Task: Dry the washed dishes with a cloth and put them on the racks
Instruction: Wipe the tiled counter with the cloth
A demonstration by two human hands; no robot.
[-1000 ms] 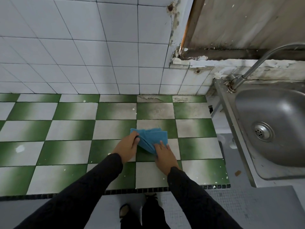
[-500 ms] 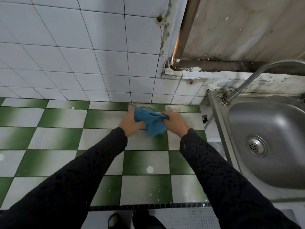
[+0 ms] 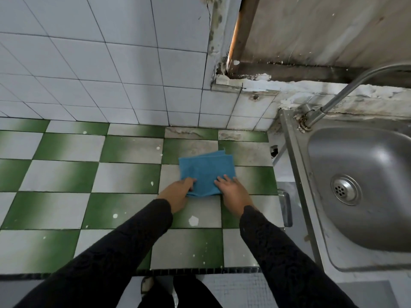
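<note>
Both near cloth [image 3: 206,172] corners held: left grip [image 3: 178,194] pinches, right grip [image 3: 231,192] presses.

I am looking over the whole frame and am finding no text, label, brand, number or sign that can be read.
</note>
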